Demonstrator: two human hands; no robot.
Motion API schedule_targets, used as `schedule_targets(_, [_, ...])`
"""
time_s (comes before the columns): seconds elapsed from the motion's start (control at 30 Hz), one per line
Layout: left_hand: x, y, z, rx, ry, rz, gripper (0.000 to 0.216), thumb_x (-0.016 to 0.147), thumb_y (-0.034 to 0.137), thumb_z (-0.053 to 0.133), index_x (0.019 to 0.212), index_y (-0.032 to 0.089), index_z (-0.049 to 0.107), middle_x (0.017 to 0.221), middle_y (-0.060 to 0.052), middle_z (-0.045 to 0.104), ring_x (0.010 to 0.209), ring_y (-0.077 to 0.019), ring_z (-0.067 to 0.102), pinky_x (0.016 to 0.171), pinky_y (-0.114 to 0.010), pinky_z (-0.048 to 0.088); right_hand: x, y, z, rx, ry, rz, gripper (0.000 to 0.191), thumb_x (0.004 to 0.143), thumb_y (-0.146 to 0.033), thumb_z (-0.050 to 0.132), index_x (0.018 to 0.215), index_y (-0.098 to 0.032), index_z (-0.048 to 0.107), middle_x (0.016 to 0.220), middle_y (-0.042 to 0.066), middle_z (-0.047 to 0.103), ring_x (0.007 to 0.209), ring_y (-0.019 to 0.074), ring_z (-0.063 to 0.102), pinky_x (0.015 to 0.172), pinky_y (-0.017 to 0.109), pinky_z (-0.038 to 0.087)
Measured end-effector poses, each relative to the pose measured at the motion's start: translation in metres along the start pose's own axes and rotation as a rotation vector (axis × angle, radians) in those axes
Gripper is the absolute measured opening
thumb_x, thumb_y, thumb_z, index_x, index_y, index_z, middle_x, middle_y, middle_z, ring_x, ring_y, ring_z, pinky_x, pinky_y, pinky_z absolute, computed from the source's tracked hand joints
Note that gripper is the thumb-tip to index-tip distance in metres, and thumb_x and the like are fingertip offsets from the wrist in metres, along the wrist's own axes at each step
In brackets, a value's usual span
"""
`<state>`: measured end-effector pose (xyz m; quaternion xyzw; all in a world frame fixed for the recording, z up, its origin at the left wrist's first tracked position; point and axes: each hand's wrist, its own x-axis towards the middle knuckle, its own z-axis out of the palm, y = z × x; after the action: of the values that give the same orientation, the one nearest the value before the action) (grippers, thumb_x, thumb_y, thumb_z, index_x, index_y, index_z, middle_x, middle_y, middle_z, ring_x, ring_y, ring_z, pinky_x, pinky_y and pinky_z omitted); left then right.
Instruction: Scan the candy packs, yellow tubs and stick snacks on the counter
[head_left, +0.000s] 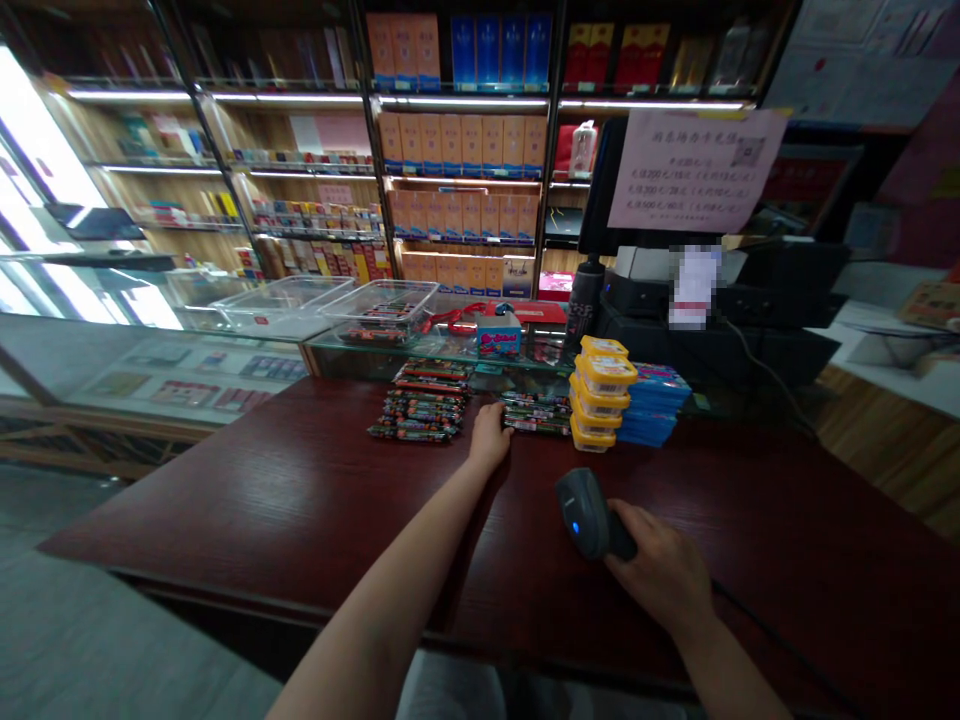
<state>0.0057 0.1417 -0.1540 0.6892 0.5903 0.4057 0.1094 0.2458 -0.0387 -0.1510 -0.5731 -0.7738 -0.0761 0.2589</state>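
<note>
My right hand (664, 570) is wrapped round the handle of a dark barcode scanner (589, 512) held above the table, a blue light glowing on its head. Farther forward, my left hand (490, 438) is closed on the left end of a pile of slim, dark, shiny packets (536, 413); its fingertips are partly hidden. A taller pile of similar packets (424, 402) lies just left of that hand. To the right of the packets stands a stack of yellow-lidded plastic tubs (600, 395), beside a stack of blue packs (652, 405).
The dark red table (300, 500) meets a glass counter (322, 345) bearing clear plastic bins (386, 300) and a small blue-and-pink box (499, 335). A monitor (600, 190) with a paper sign stands at back right. The scanner's cable (772, 630) trails right. Stocked shelves (461, 180) line the wall.
</note>
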Motion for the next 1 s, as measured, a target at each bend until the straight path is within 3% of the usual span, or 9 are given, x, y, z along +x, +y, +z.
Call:
schedule_targets(0.13, [-0.013,0.002,-0.015,0.042,0.008,0.121,0.045,0.072,0.011,0.064,0.116,0.014,0.056,0.115,-0.012,0.055,0.111,-0.024,0.052,0.101,-0.039,0.04,-0.002,0.001,-0.001,-0.017,-0.014,-0.018,0.034,0.077,-0.021,0.052,0.11,-0.02,0.055,0.107,0.007,0.069,0.09,0.0225,0.067,0.073,0.034,0.05])
schedule_targets(0.3, [-0.037,-0.007,-0.066,0.169,0.053,0.241,0.027,0.076,0.013,0.058,0.101,0.018,0.064,0.109,-0.008,0.058,0.107,-0.0223,0.052,0.096,-0.037,0.042,-0.004,0.001,0.0,-0.043,0.017,-0.031,0.035,0.076,-0.018,0.051,0.11,-0.02,0.055,0.105,0.007,0.069,0.088,0.0227,0.067,0.071,0.033,0.051])
schedule_targets(0.43, [-0.05,-0.031,-0.114,0.373,0.191,0.011,0.026,0.077,0.008,0.049,0.092,0.019,0.067,0.101,-0.008,0.062,0.1,-0.023,0.054,0.092,-0.037,0.043,-0.007,0.001,0.002,-0.059,0.044,-0.033,0.032,0.078,-0.022,0.05,0.11,-0.021,0.055,0.106,0.005,0.069,0.086,0.0227,0.068,0.069,0.033,0.051])
schedule_targets(0.53, [-0.057,-0.05,-0.136,0.483,0.266,-0.204,0.029,0.079,0.007,0.044,0.094,0.018,0.066,0.1,-0.009,0.064,0.099,-0.0243,0.054,0.088,-0.037,0.043,-0.008,0.0,0.003,-0.087,0.06,-0.037,0.031,0.08,-0.024,0.049,0.111,-0.022,0.055,0.106,0.005,0.069,0.085,0.0226,0.068,0.067,0.033,0.051])
schedule_targets(0.77, [-0.064,-0.054,-0.139,0.609,0.228,-0.302,0.037,0.081,0.008,0.042,0.109,0.02,0.061,0.108,-0.012,0.058,0.106,-0.0278,0.05,0.088,-0.04,0.042,-0.009,-0.005,0.002,-0.106,0.073,-0.014,0.029,0.08,-0.027,0.05,0.108,-0.022,0.057,0.104,0.006,0.07,0.083,0.0235,0.068,0.064,0.033,0.05])
schedule_targets(0.87, [-0.065,-0.05,-0.14,0.654,0.192,-0.357,0.033,0.08,0.01,0.044,0.104,0.021,0.064,0.112,-0.014,0.053,0.109,-0.0316,0.048,0.085,-0.042,0.043,-0.009,-0.005,0.002,-0.112,0.078,0.003,0.029,0.081,-0.028,0.05,0.109,-0.022,0.057,0.105,0.005,0.07,0.083,0.0231,0.069,0.063,0.033,0.05])
schedule_targets(1.0, [-0.066,-0.054,-0.142,0.675,0.138,-0.247,0.031,0.079,0.004,0.041,0.098,0.019,0.062,0.115,-0.013,0.055,0.112,-0.0281,0.048,0.095,-0.042,0.04,-0.01,-0.004,0.004,-0.102,0.078,0.012,0.029,0.08,-0.029,0.05,0.109,-0.024,0.056,0.104,0.004,0.071,0.082,0.0223,0.069,0.063,0.032,0.049])
